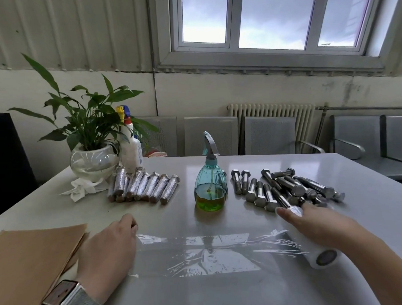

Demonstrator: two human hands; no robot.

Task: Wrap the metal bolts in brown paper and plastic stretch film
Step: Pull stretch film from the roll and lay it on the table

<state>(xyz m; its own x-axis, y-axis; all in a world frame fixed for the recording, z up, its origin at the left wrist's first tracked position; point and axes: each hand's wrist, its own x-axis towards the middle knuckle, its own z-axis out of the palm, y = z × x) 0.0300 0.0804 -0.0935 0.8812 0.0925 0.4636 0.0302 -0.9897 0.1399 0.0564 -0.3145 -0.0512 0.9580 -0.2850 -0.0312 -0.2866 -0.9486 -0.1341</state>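
a: where does the film lie from the hands?
b: the stretch film sheet (pixel 194 253) is pulled out flat on the desk (pixel 241 169), its long axis running left to right between the two hands. the left hand (pixel 110 249) rests on the sheet's left end, pinning it; fingers curl a little at the tips, grasping nothing i can see. the right hand (pixel 312 223) lies over the film roll (pixel 313 251) at the sheet's right end, fingers fairly straight, pressing rather than clenched; how far the thumb curls i cannot tell.

a: and the bolts?
b: the bare bolts (pixel 285 188) are heaped just beyond the right hand, on the far right, so that hand is clearly the nearer one. they lie every which way, mostly pointing near to far. the brown paper (pixel 35 260) is stacked at the near left, just beside the left wrist.

a: so what does the next move turn on?
b: my guess: a bolt wants paper first, so either the right hand leaves the roll to fetch one, or the left reaches for a sheet.

a: anything done already?
b: a row of wrapped bolts (pixel 144 188) lies far left, beside a potted plant (pixel 90 138). a spray bottle (pixel 210 184) with greenish liquid stands mid-desk.

a: the room?
b: glossy pale desk, metal chairs (pixel 270 134), a radiator, a window above.
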